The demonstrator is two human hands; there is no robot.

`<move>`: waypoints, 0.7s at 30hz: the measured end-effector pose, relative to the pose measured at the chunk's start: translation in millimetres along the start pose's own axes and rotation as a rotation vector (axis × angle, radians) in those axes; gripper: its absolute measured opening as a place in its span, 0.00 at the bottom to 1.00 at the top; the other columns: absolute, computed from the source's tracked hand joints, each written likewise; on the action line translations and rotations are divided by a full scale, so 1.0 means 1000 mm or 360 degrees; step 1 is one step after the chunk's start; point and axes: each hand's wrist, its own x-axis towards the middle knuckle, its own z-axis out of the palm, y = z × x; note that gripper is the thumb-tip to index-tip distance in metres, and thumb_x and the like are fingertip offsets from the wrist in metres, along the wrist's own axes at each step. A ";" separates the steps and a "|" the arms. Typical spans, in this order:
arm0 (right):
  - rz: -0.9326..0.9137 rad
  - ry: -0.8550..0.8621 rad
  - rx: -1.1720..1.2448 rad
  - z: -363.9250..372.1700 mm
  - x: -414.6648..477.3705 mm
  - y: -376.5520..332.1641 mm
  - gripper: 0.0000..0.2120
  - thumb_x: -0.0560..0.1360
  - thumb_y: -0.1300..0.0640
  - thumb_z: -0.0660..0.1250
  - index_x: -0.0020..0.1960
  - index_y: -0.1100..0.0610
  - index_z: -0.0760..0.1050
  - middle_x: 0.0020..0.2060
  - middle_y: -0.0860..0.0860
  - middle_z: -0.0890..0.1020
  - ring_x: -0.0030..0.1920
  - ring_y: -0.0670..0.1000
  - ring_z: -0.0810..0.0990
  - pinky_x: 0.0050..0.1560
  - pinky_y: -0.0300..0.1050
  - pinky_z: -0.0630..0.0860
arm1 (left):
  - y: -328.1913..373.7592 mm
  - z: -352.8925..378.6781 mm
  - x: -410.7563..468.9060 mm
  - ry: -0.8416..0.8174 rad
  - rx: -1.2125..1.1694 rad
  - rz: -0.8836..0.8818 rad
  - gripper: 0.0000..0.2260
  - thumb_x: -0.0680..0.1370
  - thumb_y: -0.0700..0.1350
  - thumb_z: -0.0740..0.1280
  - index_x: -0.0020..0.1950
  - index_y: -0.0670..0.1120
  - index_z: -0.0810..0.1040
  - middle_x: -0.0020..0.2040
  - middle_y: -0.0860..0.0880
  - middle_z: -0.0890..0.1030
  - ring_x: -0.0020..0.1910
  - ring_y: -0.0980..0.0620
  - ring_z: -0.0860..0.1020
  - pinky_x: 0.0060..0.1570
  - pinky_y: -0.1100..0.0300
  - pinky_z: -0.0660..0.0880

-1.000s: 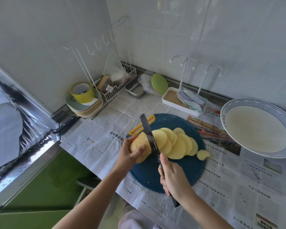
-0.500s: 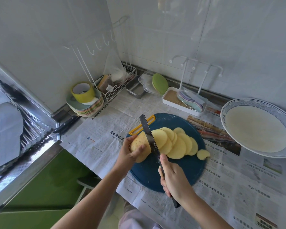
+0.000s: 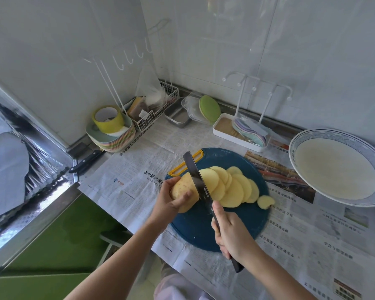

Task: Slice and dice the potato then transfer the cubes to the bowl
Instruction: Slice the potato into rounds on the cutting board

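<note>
knife (image 3: pixel 199 181) as before, handle mostly hidden

On a round dark-blue plastic cutting board (image 3: pixel 195 226), the left hand (image 3: pixel 167 204) is gripping an unpeeled yellow potato half (image 3: pixel 183 189) while the right hand (image 3: pixel 232 232) is holding a black-bladed kitchen knife (image 3: pixel 196 176) against it.

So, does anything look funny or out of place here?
Two small things. A yellow tape roll sits on the stack of plates, which is odd for a kitchen. A black-handled knife lies loose beside the plates, its handle toward the counter's left edge. Nothing looks spilled.
</note>
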 end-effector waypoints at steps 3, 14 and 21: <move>0.0016 -0.0006 -0.0003 -0.001 -0.003 0.004 0.30 0.79 0.37 0.48 0.34 0.62 0.60 0.21 0.48 0.55 0.19 0.47 0.54 0.22 0.41 0.54 | -0.005 0.001 0.001 0.0010 0.0107 0.0048 0.32 0.59 0.60 0.76 0.59 0.54 0.71 0.59 0.50 0.73 0.58 0.52 0.75 0.54 0.49 0.79; 0.0035 0.0018 -0.0094 0.008 0.009 0.014 0.28 0.78 0.36 0.46 0.31 0.57 0.56 0.21 0.48 0.55 0.19 0.47 0.55 0.23 0.41 0.55 | -0.013 -0.001 0.005 -0.0053 0.0242 0.0107 0.33 0.58 0.62 0.75 0.60 0.56 0.69 0.62 0.51 0.71 0.61 0.53 0.73 0.57 0.52 0.77; 0.0065 0.0066 -0.0191 0.019 0.025 0.019 0.27 0.78 0.35 0.45 0.29 0.54 0.54 0.18 0.44 0.57 0.18 0.45 0.56 0.23 0.39 0.56 | -0.012 -0.004 0.008 -0.0110 0.0250 0.0072 0.34 0.58 0.62 0.75 0.60 0.55 0.69 0.61 0.50 0.71 0.59 0.55 0.74 0.54 0.56 0.78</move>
